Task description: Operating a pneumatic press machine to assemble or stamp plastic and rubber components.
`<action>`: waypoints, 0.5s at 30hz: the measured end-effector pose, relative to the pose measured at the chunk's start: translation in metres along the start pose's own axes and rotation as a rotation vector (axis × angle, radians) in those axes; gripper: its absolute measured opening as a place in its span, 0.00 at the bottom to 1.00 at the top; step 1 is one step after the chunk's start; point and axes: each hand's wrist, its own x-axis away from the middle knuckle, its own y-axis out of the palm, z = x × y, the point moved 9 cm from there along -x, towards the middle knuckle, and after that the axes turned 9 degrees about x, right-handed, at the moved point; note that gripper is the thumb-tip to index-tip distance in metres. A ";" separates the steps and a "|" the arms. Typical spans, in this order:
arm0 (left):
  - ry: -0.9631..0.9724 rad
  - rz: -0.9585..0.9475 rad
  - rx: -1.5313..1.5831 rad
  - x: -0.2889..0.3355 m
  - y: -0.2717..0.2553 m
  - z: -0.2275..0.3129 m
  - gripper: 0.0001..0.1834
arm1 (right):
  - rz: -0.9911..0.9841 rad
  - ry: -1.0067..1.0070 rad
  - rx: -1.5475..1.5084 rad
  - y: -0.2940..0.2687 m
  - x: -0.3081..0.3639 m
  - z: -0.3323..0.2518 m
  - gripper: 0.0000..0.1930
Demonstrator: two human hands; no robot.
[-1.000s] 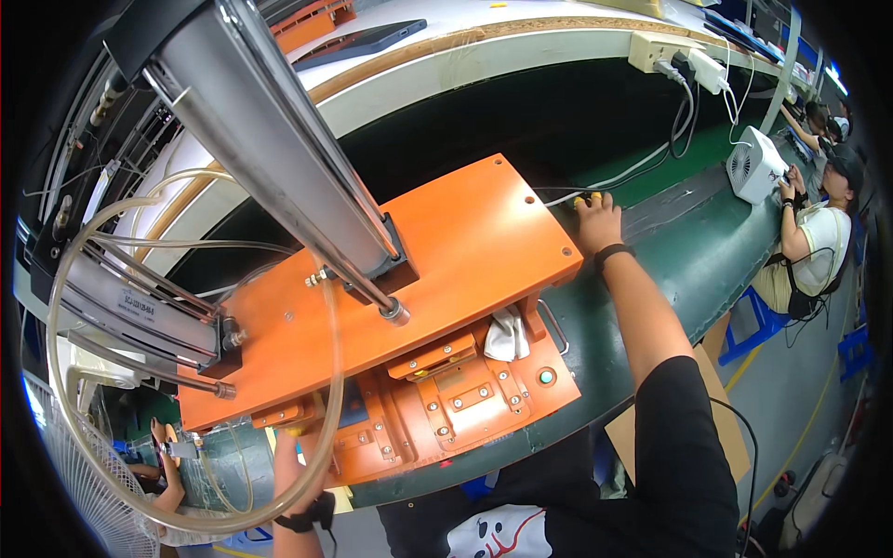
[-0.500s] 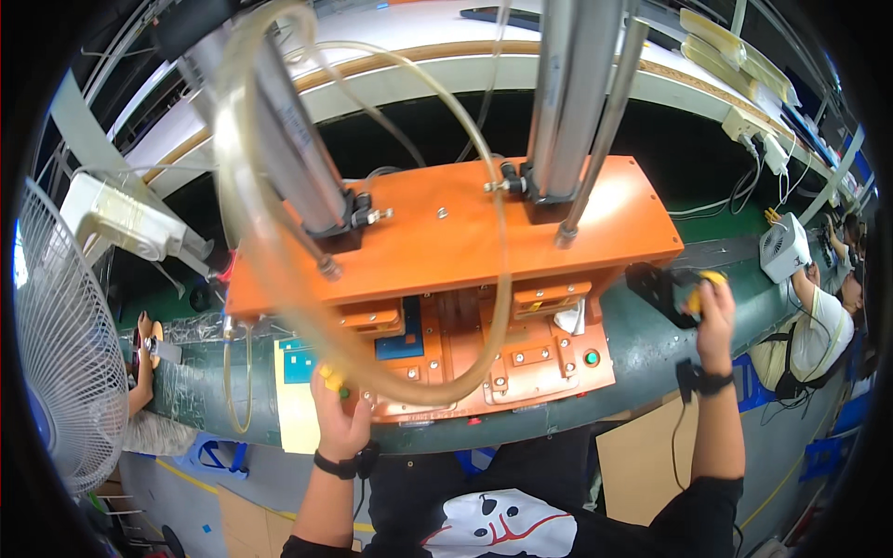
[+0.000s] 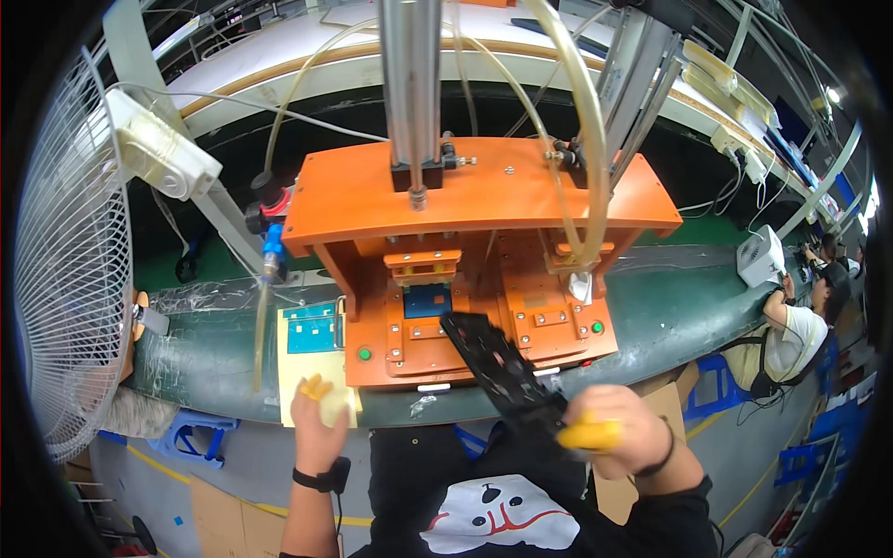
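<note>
My right hand (image 3: 616, 432), yellow covers on its fingertips, grips one end of a black flat slotted part (image 3: 498, 361). That part slants over the front of an orange press (image 3: 470, 209), its far end before the left bay. A dark blue board (image 3: 428, 301) sits in that bay. My left hand (image 3: 319, 430), also with yellow fingertip covers, holds nothing and has its fingers apart. It is over the near part of a pale yellow sheet (image 3: 296, 391), on which a blue-green circuit panel (image 3: 313, 328) lies. A green button (image 3: 365, 354) is on the press's left front corner.
Tall metal cylinders (image 3: 411, 93) and clear hoses (image 3: 588, 139) rise above the press. A white fan (image 3: 79, 270) stands at the left. The green bench (image 3: 674, 298) runs both ways. Another person (image 3: 805, 316) sits at the far right, near a small white fan (image 3: 761, 258).
My right hand has brought the black part leftward and nearer, to the front of the press. My left hand has come away from the press's left front corner. The view has shifted.
</note>
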 end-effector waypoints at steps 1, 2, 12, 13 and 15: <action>-0.026 -0.058 -0.035 0.011 0.005 -0.001 0.30 | -0.032 -0.036 0.108 0.018 -0.017 -0.001 0.16; -0.053 -0.115 -0.073 0.023 0.010 -0.002 0.30 | -0.061 -0.062 0.153 0.036 -0.028 0.005 0.18; -0.057 -0.140 -0.079 0.037 0.014 -0.042 0.17 | -0.087 0.041 0.501 0.122 -0.099 0.059 0.06; -0.111 -0.065 0.010 0.031 0.005 -0.041 0.14 | -0.082 0.087 0.527 0.122 -0.101 0.061 0.14; -0.169 0.008 0.104 0.023 0.000 -0.040 0.10 | -0.057 0.154 0.582 0.122 -0.103 0.061 0.18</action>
